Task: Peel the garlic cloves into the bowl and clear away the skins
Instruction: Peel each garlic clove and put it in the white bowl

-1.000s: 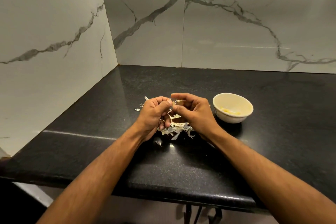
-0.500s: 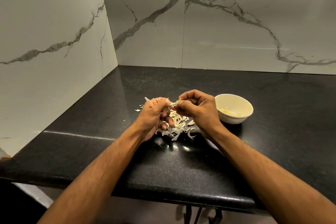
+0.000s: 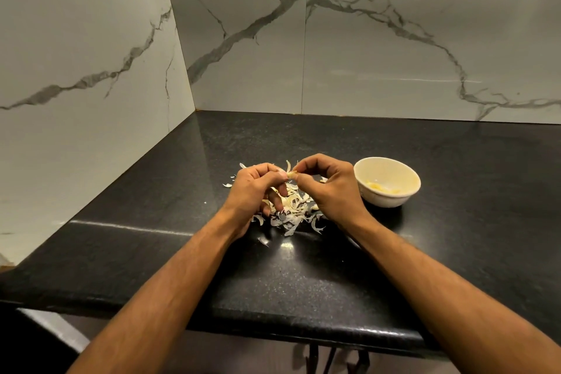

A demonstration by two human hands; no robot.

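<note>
Since a second ago the hands have drawn slightly apart; the left hand [image 3: 258, 188] and right hand [image 3: 329, 188] both pinch one clove [image 3: 292, 174]. Some peeled garlic lies in the bowl [image 3: 387, 181], while the skins [image 3: 291, 212] still litter the worktop [image 3: 455, 237], so clearing remains.

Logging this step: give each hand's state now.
Left hand: pinching the garlic clove.
Right hand: pinching the same clove.

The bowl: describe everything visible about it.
The bowl is small, round and cream-white, with a smooth glossy look like ceramic or melamine. It stands upright on the black countertop, just to the right of the right hand, which does not touch it. Its open mouth faces up, and a few pale yellow peeled garlic pieces lie at its bottom. The rest of the inside is bare. Nothing else touches it, and the pile of skins lies apart, to its left.
</note>
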